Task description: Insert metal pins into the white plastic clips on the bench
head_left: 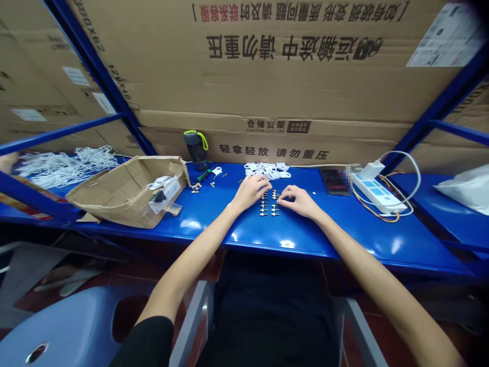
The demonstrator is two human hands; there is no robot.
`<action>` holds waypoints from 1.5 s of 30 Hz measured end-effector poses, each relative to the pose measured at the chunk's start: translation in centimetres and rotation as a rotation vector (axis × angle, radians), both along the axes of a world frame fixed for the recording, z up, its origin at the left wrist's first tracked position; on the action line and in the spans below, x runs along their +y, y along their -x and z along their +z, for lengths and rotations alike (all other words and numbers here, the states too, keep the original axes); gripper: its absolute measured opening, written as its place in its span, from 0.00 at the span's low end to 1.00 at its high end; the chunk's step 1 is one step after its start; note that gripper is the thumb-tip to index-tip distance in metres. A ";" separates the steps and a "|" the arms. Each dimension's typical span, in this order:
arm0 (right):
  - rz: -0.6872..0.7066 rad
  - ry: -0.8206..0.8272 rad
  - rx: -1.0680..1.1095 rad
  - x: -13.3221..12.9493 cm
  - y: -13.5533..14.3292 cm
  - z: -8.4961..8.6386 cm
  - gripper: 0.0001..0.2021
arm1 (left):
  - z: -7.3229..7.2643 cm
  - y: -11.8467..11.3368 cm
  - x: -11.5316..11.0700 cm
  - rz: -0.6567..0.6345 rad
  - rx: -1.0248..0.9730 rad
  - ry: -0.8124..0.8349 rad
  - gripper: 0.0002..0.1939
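Nearest, at lower left, stands a light-blue plastic stool (pixel 64 326) with an oval hole in its seat. Beyond it runs the glossy blue metal table (pixel 237 232). Two short columns of small metal parts with thin pins (pixel 275 208) lie on it, between the person's hands and partly behind the fingers.

The left hand (pixel 252 191) curves over the far end of the left column, fingers bent; I cannot tell whether they touch or grip a part. The right hand (pixel 299 201) is beside the right column, thumb and forefinger tips close together at a part; whether they pinch it is too small to see.

With both hands so close in, a brushing fingertip could well knock the columns askew, and on so smooth a surface a loose part might skid or roll, perhaps over the front edge.

Just behind the left hand sits a heap of white plastic pieces (pixel 267 171); a careless backward push could mix parts into it. Farthest back rises a brown cardboard panel (pixel 244 97) with printed lettering.
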State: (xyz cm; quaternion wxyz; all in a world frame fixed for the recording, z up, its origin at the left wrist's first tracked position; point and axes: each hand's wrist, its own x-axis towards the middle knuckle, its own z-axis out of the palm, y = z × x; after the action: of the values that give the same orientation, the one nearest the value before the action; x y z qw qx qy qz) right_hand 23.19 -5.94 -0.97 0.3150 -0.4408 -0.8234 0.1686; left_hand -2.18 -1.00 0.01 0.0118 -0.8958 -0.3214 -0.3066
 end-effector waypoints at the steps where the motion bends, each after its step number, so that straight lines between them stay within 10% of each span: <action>1: -0.026 -0.003 0.006 0.1 -0.2 0.1 0.11 | 0.0 0.1 0.1 0.023 -0.012 -0.001 0.14; 22: -0.836 -0.112 -0.299 1.5 -9.5 1.5 0.19 | -0.6 2.7 1.2 0.614 0.019 0.039 0.14; 45: -0.949 0.035 -0.276 2.4 -12.5 0.2 0.22 | -0.3 7.3 2.0 0.670 0.068 0.209 0.15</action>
State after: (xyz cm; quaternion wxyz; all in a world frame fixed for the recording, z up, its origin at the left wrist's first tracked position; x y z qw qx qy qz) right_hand 35.73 -3.56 -0.81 0.2374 -0.7906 -0.5630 -0.0396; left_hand -9.45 1.00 -0.33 0.0308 -0.7466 -0.6267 -0.2212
